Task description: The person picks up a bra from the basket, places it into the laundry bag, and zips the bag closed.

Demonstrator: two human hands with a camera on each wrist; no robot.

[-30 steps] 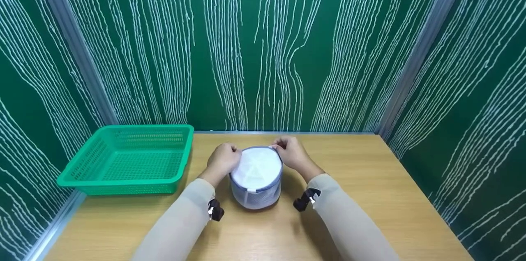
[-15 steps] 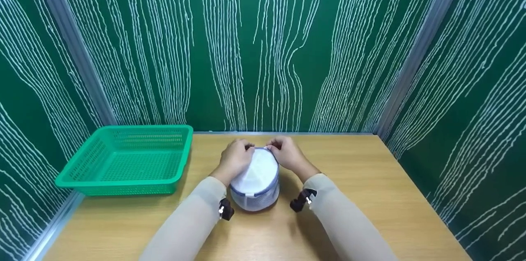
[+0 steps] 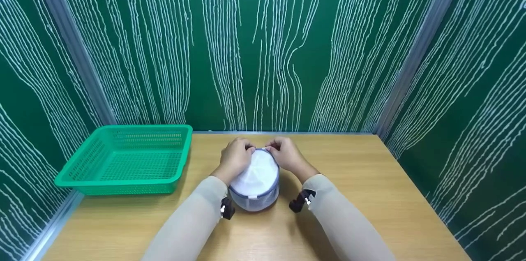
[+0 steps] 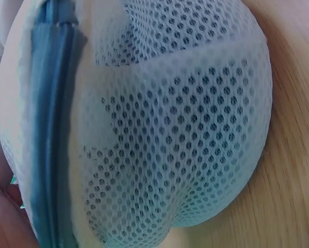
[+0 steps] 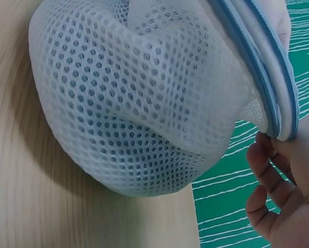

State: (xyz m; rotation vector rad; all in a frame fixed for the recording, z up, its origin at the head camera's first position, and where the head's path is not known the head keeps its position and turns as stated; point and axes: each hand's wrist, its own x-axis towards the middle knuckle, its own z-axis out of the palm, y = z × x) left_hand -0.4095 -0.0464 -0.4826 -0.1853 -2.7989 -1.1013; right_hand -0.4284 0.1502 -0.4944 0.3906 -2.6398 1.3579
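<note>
A round white mesh laundry bag [image 3: 258, 172] with a blue-edged rim stands on the wooden table, its pale lid facing up. The blue zipper band [image 4: 53, 129] runs along the rim close up in the left wrist view. At the far side of that rim my left hand [image 3: 236, 157] pinches the edge with thumb and fingers. Just to its right, my right hand [image 3: 285, 155] pinches the rim too; in the right wrist view its other fingers [image 5: 270, 181] curl loosely below the blue edging. The mesh side [image 5: 118, 103] bulges and creases under the rim. Whatever is inside is hidden.
A green plastic basket [image 3: 176, 176] with perforated walls stands at the table's left back. Green panels [image 3: 312, 88] with wavy white lines enclose the back and both sides. Grey metal posts [image 3: 400, 74] mark the corners. Wooden tabletop [image 3: 361, 179] extends to the right.
My left hand has moved from the lid's left side to the far rim, near the right hand. The bag has shifted slightly left. My right hand has edged slightly left.
</note>
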